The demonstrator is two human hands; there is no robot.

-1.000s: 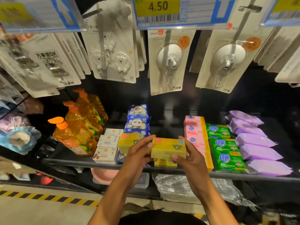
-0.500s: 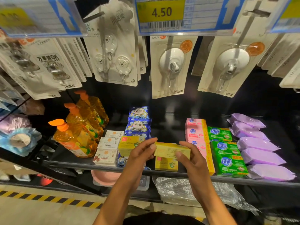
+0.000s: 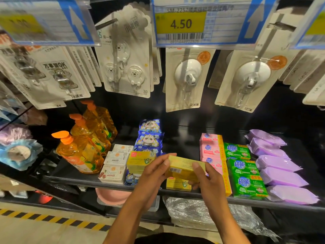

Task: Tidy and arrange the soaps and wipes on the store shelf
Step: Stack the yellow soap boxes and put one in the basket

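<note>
Head: left hand (image 3: 153, 173), right hand (image 3: 208, 181) hold one yellow box (image 3: 184, 166), perhaps three total.

3 orange bottles (image 3: 79, 152); 5 purple packs (image 3: 281, 176); 3 green soaps (image 3: 243, 168).

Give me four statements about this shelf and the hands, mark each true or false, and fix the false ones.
1. The left hand and the right hand both hold the yellow soap box. True.
2. On the shelf, the green soap bars lie between the pink soap bars and the purple wipe packs. True.
3. The purple wipe packs lie at the shelf's left end. False: they lie at the right end, and the orange bottles stand at the left.
4. The price tag overhead reads 3.50. False: the price tag reads 4.50.
</note>
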